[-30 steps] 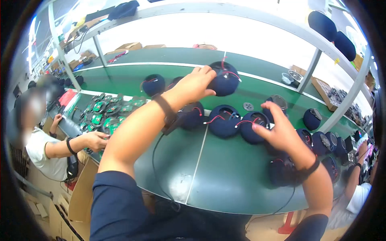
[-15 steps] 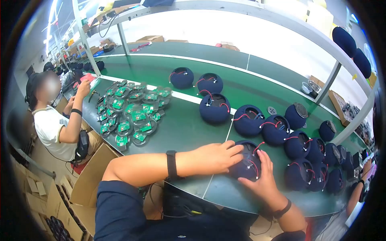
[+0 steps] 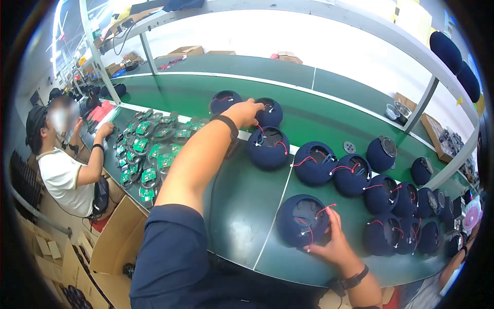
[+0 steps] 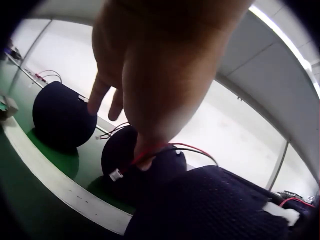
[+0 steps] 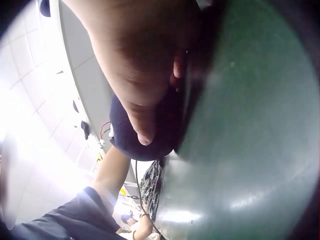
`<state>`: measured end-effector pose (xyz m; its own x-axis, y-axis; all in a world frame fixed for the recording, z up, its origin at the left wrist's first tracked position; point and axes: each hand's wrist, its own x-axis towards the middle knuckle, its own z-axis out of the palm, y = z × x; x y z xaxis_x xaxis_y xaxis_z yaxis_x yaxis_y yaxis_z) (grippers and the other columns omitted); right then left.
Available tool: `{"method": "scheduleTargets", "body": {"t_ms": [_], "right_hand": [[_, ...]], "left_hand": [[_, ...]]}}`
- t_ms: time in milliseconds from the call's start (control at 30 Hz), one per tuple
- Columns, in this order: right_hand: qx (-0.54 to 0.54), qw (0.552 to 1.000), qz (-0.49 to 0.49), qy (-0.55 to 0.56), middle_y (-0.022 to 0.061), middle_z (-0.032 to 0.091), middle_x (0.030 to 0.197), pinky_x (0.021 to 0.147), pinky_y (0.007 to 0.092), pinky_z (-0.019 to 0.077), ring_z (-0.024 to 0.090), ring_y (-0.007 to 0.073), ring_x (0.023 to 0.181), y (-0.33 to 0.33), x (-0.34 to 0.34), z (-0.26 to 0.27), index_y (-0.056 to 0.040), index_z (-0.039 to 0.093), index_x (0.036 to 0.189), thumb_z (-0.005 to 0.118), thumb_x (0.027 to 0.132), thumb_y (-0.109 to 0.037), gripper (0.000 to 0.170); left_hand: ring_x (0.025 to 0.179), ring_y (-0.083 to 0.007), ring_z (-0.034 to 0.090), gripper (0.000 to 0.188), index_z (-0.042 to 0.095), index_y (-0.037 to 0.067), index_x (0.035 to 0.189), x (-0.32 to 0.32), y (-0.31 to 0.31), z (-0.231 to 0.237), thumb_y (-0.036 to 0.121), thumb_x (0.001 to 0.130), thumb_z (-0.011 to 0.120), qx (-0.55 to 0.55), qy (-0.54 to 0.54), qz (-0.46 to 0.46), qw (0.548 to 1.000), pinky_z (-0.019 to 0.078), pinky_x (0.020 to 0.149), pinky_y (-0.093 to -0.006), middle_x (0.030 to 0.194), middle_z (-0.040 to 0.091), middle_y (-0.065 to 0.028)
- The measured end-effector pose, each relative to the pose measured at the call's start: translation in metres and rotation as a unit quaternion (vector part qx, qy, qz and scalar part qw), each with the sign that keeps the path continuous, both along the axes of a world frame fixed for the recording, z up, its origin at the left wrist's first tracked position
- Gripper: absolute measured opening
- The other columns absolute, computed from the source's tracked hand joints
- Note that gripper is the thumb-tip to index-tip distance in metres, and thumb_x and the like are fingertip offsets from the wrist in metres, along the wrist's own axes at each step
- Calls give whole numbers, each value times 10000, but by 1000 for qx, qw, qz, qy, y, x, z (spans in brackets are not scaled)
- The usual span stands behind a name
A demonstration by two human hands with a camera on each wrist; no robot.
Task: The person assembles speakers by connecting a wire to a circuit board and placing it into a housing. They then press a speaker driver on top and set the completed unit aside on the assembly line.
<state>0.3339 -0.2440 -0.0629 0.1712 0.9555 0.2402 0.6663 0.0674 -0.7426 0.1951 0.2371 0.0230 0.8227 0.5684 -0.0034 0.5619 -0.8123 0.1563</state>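
A round navy fabric-covered housing (image 3: 288, 232), with an open top and red wires, stands on the near part of the green table. My right hand (image 3: 337, 247) grips its right side, thumb at the front and fingers behind; in the right wrist view the thumb (image 5: 144, 135) lies along the navy wall. My left hand (image 3: 246, 113) reaches to the back, fingertips at the rim of another such housing (image 3: 270, 116). In the left wrist view the left thumb (image 4: 146, 161) overlaps that housing, and the other fingers hang spread behind it. A white plug on red and black wires crosses in front.
Several more navy housings (image 3: 313, 172) line the table towards the right. Green circuit boards on clear discs (image 3: 149, 149) are heaped at the left. A person in a white shirt (image 3: 62, 170) works there. A metal shelf frame (image 3: 309, 26) spans the back, and an open cardboard box (image 3: 118, 232) stands below left.
A second ago my left hand held a housing raised at the back. Half a second ago both hands were on the near housing. Since then the left hand has gone to the back row.
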Motion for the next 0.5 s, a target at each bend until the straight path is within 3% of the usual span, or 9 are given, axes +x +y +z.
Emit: {"method": "scheduleTargets", "body": {"t_ms": [133,267,500], "right_hand": [[0,1000,-2,7,197,347,1544,853,353,527,518,297,1239,1,-5,5,-103,237,1615,1028,523,-199,1352],[-9,1000,-8,11,192,344,1552,859,345,520,523,290,1240,0,-4,5,-98,253,1610,1026,532,-212,1331],[-11,1000,-14,23,181,329,1577,889,342,486,512,285,1265,0,-4,2,-96,268,1610,1016,549,-244,1307]], "left_hand": [[1237,-442,589,626,534,137,1420,-6,0,0,257,867,802,25,-7,11,1000,498,1041,-482,1413,502,-238],[1172,-424,609,550,552,112,1359,-46,2,15,305,893,773,53,-80,-3,995,512,985,-490,1352,536,-207],[1133,-384,630,555,577,113,1334,-116,-50,41,174,835,813,78,20,-29,996,522,946,-492,1303,539,-154]]}}
